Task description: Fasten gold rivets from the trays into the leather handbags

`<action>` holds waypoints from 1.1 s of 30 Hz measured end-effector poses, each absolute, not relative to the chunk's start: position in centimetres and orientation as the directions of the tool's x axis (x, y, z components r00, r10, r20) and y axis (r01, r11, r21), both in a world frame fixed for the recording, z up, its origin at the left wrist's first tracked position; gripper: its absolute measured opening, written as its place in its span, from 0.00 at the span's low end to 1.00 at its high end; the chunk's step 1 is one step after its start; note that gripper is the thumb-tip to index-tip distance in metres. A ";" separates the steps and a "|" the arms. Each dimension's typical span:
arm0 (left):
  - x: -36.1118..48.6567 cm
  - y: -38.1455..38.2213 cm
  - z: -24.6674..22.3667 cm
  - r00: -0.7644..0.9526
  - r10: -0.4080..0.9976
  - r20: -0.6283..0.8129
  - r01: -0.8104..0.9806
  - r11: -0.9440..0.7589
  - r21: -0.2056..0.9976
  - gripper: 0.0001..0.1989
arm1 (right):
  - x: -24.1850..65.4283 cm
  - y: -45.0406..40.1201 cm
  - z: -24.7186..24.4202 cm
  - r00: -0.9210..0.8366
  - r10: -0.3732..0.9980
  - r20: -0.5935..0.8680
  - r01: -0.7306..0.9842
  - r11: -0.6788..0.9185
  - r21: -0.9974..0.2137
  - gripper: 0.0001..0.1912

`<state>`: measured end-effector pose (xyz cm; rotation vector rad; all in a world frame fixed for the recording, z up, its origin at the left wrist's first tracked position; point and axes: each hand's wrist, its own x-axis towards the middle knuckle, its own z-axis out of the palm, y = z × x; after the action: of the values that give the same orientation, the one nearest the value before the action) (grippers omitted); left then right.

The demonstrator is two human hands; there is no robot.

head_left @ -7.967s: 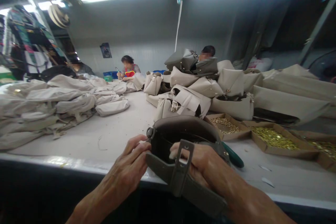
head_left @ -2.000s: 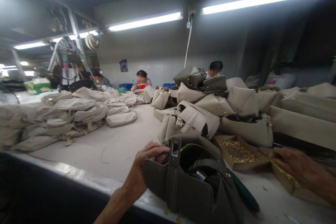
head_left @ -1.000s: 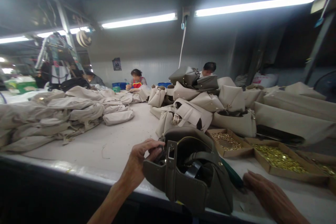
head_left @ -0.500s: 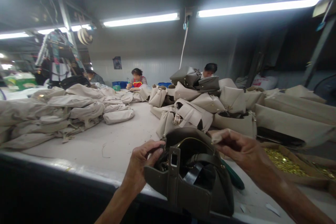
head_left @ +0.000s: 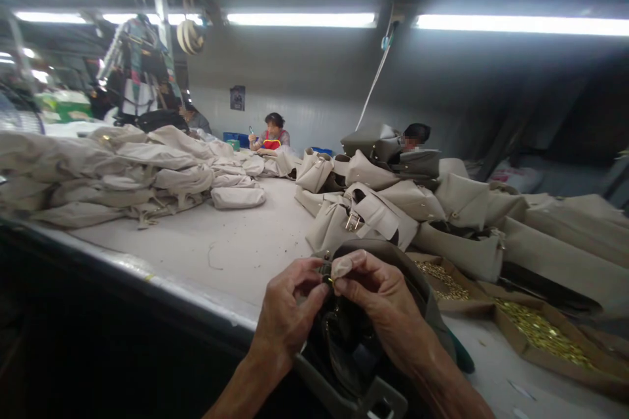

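A dark olive bag (head_left: 437,304) stands open at the table's front edge, partly hidden by my hands and forearms. My left hand (head_left: 289,304) pinches a dark end at the bag's upper rim between thumb and fingers. Touching the same spot from the right, my right hand (head_left: 378,285) is closed, with a pale covering on a fingertip. A small gold-coloured glint shows between the two hands; the exact part is too small to make out. The bag's strap end (head_left: 386,399) with a metal-rimmed slot hangs toward me.
Beige bags (head_left: 383,209) are heaped behind and to the right. Folded beige pieces (head_left: 162,170) lie piled at the left. Cardboard trays of gold-coloured parts (head_left: 545,334) sit at the right. Across the table, a person in a red apron (head_left: 272,137) and other people are present.
My right hand has moved left and now meets my left hand at the bag's rim. The bag has turned and its slotted strap end sits lower. The camera view has shifted left.
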<state>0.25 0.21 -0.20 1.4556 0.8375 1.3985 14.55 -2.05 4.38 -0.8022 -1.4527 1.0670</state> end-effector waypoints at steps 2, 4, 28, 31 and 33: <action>0.3 0.1 -0.1 0.110 0.930 0.349 -0.149 -0.332 0.931 0.13 | 14.3 -1.8 4.3 -0.147 0.917 0.371 -0.019 0.372 -0.928 0.08; 0.3 0.1 -0.1 0.098 0.934 0.344 -0.161 -0.327 0.931 0.11 | 14.1 -1.6 4.2 -0.124 0.920 0.372 0.055 0.381 -0.923 0.09; 0.5 0.6 0.1 0.103 0.857 0.505 0.058 -0.512 0.857 0.07 | 13.9 -1.6 3.7 -0.081 0.934 0.348 0.440 0.346 -0.829 0.13; 0.5 0.4 0.6 0.120 0.845 0.521 0.108 -0.532 0.840 0.05 | 14.0 -1.9 3.3 -0.068 0.963 0.261 0.345 0.268 -0.900 0.15; 0.5 0.3 0.7 0.143 0.847 0.511 0.112 -0.527 0.842 0.05 | 14.0 -2.0 3.1 -0.061 0.970 0.233 0.297 0.241 -0.924 0.15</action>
<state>0.52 0.26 0.74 1.7714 0.9234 1.4381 14.04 -1.97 3.11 -1.2271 -1.5539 0.8816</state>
